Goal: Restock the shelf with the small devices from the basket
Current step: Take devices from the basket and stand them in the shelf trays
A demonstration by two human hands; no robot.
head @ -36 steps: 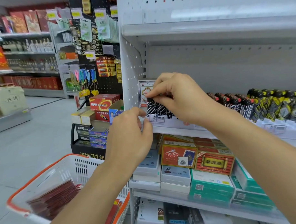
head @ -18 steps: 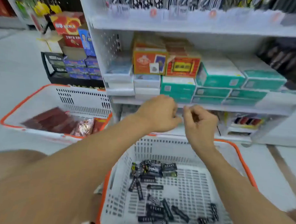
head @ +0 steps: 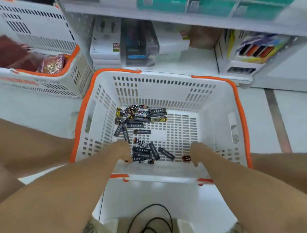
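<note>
Shop floor [head: 297,121], pale tile, with a white shelf unit [head: 187,21] across the top of view. White basket [head: 167,92] with orange rim sits on the floor in front of the shelf, straight below the camera. Small devices [head: 140,116], dark slim sticks with white or yellow patterns, lie loose on the basket bottom: one heap near the far left side, another scatter near the front by the hands. Left hand [head: 121,151] is down inside the basket, fingers curled at the near scatter, touching the sticks; whether it actually grips one cannot be told. Right hand [head: 197,153] is also inside, fingers curled down, just beside a single dark device with red marks [head: 186,158]; grip cannot be told. Second basket [head: 47,43], same type, stands to the left, holding dark red packets [head: 52,64]. Bottom shelf behind holds boxed goods, blurred; teal boxes [head: 162,3] on the shelf above. Black cable [head: 152,221] loops at the bottom edge.
</note>
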